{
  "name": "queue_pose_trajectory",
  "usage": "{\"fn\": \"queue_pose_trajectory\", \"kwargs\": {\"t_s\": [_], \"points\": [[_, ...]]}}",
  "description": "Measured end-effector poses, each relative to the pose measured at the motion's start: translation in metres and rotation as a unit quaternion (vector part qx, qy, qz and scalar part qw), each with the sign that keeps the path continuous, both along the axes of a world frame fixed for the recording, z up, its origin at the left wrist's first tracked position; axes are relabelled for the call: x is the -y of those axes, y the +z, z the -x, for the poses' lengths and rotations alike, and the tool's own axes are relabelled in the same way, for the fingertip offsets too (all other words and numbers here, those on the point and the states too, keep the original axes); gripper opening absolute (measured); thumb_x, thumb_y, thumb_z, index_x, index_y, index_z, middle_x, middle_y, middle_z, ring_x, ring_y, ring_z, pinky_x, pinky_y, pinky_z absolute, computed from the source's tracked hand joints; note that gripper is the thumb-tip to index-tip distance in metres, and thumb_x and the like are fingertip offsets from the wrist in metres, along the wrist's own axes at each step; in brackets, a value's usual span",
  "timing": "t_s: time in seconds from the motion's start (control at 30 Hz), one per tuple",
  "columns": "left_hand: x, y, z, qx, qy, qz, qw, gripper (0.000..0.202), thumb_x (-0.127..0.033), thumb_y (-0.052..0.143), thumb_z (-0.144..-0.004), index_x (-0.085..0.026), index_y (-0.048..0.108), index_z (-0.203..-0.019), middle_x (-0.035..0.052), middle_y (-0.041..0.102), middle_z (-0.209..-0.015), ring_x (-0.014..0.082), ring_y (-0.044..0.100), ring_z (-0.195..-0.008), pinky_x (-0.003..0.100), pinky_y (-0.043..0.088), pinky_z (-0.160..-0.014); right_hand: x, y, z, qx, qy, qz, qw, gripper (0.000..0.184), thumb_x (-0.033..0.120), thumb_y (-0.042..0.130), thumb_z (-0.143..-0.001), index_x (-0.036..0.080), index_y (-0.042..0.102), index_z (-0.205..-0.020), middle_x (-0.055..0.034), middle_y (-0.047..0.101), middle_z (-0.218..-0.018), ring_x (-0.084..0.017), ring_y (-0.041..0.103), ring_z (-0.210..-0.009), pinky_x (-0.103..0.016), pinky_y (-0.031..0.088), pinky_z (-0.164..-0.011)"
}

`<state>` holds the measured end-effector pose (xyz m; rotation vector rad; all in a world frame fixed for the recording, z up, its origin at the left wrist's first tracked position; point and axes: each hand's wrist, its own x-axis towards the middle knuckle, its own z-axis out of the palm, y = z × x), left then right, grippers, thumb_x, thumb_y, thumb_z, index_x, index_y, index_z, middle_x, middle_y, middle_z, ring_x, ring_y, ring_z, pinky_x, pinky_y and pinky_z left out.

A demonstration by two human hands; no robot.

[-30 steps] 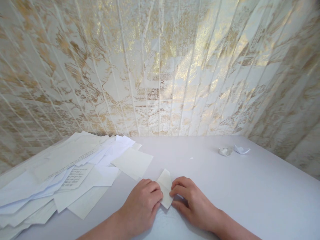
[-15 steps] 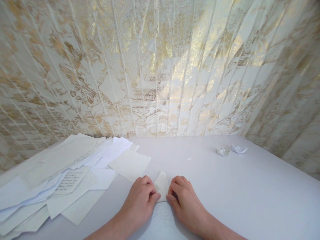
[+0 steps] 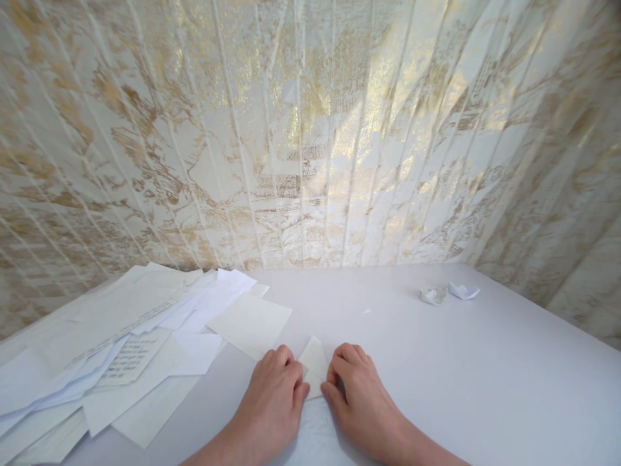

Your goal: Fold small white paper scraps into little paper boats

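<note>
Between my hands lies a small folded piece of paper (image 3: 314,362), its pointed tip facing away from me and creases showing on its face. My left hand (image 3: 279,398) grips its left edge, thumb and curled fingers pressed together. On the opposite edge my right hand (image 3: 356,391) pinches the paper between thumb and bent fingers. Both hands rest low on the white table (image 3: 475,382). The paper's side corners are hidden under my fingers.
A spread pile of loose papers (image 3: 130,317), some printed, covers the table's left side. One pale square sheet (image 3: 250,321) lies nearest my left hand. At the back right sit two small folded paper boats (image 3: 433,296). A paper scrap (image 3: 367,311) lies mid-table. Patterned curtain (image 3: 301,162) hangs behind.
My left hand has shifted slightly, its thumb now lower along the paper's edge. The right hand and the paper stay nearly in place. The view has tilted a little.
</note>
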<state>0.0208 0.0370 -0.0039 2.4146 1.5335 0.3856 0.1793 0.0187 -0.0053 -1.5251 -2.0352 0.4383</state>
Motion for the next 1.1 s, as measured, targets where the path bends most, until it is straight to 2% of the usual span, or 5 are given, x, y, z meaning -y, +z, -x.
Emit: {"fn": "queue_pose_trajectory", "kwargs": {"t_s": [0.53,0.8,1.1], "points": [[0.001,0.001,-0.001,-0.024,-0.005,-0.006,1.000,0.023,-0.020,0.036,-0.081,-0.016,0.055,-0.069,0.0056,0.050,-0.084,0.0199,0.046,-0.081,0.035,0.036,-0.073,-0.002,-0.002,0.001,0.031,-0.007,-0.006,0.999,0.012,0.010,0.050,-0.074,0.017,0.052,-0.064,-0.0031,0.051,-0.078,-0.018,0.043,-0.078,-0.029,0.032,-0.071],[0.002,0.001,-0.001,-0.030,-0.003,-0.003,1.000,0.022,-0.021,0.036,-0.082,-0.016,0.056,-0.072,0.0055,0.049,-0.086,0.0200,0.045,-0.082,0.035,0.036,-0.074,-0.003,0.002,-0.002,0.024,0.000,0.017,1.000,0.009,0.009,0.052,-0.072,0.018,0.053,-0.070,-0.0024,0.052,-0.081,-0.017,0.044,-0.081,-0.029,0.033,-0.072],[0.003,0.004,0.000,-0.041,-0.004,0.004,0.999,0.023,-0.023,0.036,-0.082,-0.016,0.056,-0.072,0.0063,0.050,-0.086,0.0205,0.046,-0.082,0.035,0.036,-0.073,-0.006,-0.002,-0.009,0.001,0.027,0.000,1.000,0.020,0.001,0.042,-0.075,0.018,0.053,-0.072,-0.0024,0.053,-0.081,-0.016,0.046,-0.079,-0.028,0.035,-0.072]]}}
